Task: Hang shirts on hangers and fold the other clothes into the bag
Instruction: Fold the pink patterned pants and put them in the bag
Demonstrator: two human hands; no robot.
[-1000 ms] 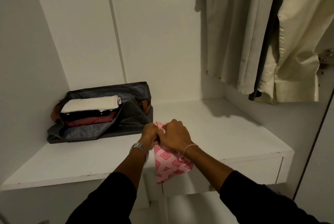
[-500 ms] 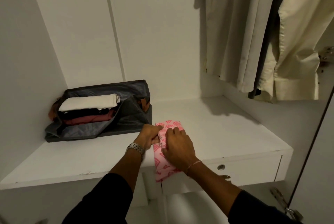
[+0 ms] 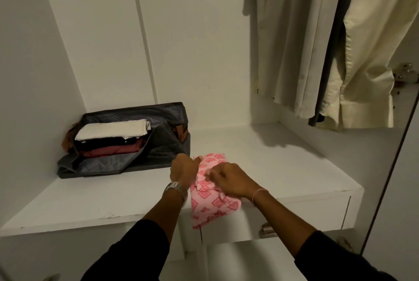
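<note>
Lower centre: left hand (image 3: pixel 183 171) and right hand (image 3: pixel 229 180), fingers curled, both pinch the pink patterned cloth (image 3: pixel 213 199) on the shelf (image 3: pixel 113 199); bag (image 3: pixel 127 142) at left.

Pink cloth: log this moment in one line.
step: folding | pink cloth on shelf | left hand, right hand pinch it | bag open

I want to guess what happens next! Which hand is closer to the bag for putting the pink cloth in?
Probably the left hand. It pinches the pink cloth on the side nearest the bag, which lies open to its left on the shelf. The right hand grips the cloth farther from it.
</note>
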